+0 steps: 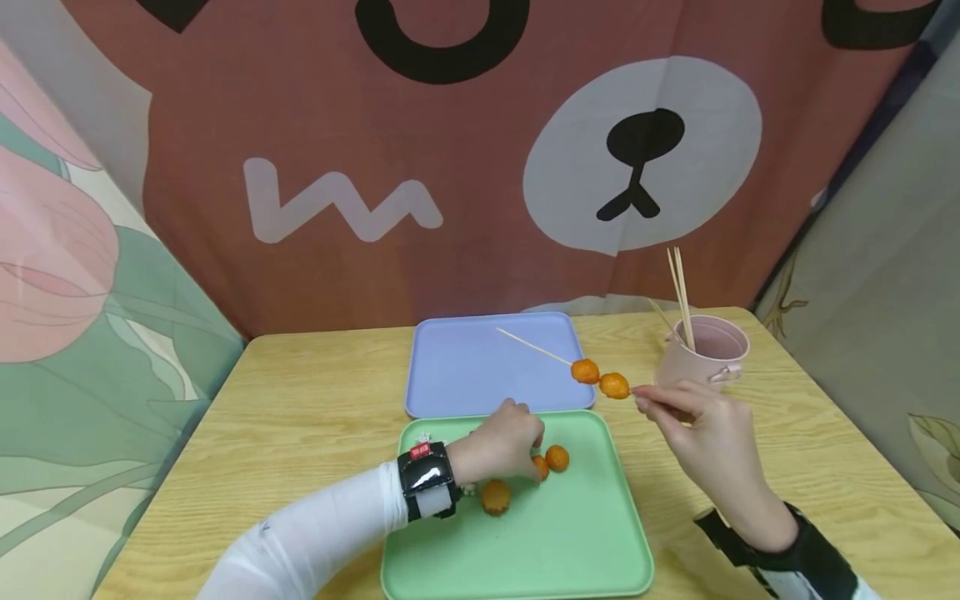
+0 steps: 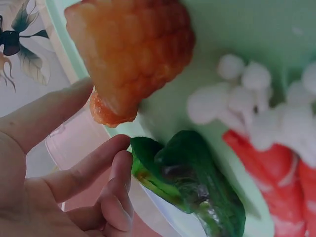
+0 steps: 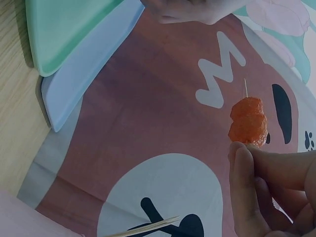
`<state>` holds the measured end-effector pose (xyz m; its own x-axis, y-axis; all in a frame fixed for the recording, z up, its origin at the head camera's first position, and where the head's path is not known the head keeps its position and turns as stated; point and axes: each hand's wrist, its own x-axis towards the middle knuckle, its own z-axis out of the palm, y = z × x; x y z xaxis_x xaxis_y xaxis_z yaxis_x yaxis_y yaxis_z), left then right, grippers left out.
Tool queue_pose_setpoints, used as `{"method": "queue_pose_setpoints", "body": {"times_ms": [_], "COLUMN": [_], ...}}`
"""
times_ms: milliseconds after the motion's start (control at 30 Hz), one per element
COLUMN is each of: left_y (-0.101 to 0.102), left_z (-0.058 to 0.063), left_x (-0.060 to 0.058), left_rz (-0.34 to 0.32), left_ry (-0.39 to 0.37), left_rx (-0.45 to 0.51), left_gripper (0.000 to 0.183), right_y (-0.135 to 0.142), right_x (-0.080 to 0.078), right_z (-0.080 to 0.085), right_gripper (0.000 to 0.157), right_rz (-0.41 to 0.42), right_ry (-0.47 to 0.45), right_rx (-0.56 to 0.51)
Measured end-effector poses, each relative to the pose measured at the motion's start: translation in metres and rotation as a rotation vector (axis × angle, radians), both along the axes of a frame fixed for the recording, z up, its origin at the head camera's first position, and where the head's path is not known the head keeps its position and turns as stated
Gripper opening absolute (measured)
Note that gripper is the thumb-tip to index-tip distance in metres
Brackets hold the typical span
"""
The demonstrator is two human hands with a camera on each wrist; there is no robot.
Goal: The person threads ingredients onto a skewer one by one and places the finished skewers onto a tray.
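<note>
My right hand (image 1: 712,433) pinches one end of a thin wooden skewer (image 1: 532,345) between thumb and fingertips. Two orange balls (image 1: 614,386) are threaded close to those fingers, and the skewer's far end points over the blue tray. Over the green tray (image 1: 570,550), my left hand (image 1: 498,442) reaches with thumb and index finger apart beside a loose orange ball (image 1: 540,468). A second loose ball (image 1: 557,457) lies beside that one. Nearer the wrist sits a corn piece (image 2: 133,49). Green pepper (image 2: 192,173) lies under the fingers in the left wrist view.
Behind the green tray lies a blue tray (image 1: 480,367). A pink cup (image 1: 701,358) holding several skewers (image 1: 682,300) stands at the back right of the wooden table (image 1: 315,375). White mushrooms (image 2: 247,94) and red-and-white pieces (image 2: 276,187) share the green tray.
</note>
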<state>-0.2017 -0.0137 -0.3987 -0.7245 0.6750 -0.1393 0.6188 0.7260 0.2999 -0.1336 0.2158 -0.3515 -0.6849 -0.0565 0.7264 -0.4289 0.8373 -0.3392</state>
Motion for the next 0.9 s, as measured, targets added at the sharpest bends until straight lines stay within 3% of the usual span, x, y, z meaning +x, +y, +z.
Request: {"method": "queue_pose_setpoints", "body": {"times_ms": [267, 433, 700, 900], "left_y": [0.0035, 0.0035, 0.0003, -0.0037], "left_z": [-0.0049, -0.007, -0.008, -0.0045], "left_x": [0.002, 0.0028, 0.0015, 0.0003], "left_rz": [-0.013, -0.02, -0.027, -0.008], "left_ry": [0.064, 0.094, 0.077, 0.011], "left_rx": [-0.092, -0.099, -0.018, 0.088], "left_gripper": [0.026, 0.029, 0.025, 0.018], "right_y": [-0.0002, -0.0004, -0.0004, -0.0003], "right_x": [-0.0006, -0.0006, -0.0016, -0.0031], "right_z": [-0.0001, 0.0002, 0.0002, 0.0011], "right_gripper": [0.018, 0.018, 0.018, 0.016], "right_rz": [-0.002, -0.007, -0.009, -0.014], "right_ry": [0.005, -0.01, -0.015, -0.025], "right_rx": [0.006, 0.005, 0.008, -0.003]}}
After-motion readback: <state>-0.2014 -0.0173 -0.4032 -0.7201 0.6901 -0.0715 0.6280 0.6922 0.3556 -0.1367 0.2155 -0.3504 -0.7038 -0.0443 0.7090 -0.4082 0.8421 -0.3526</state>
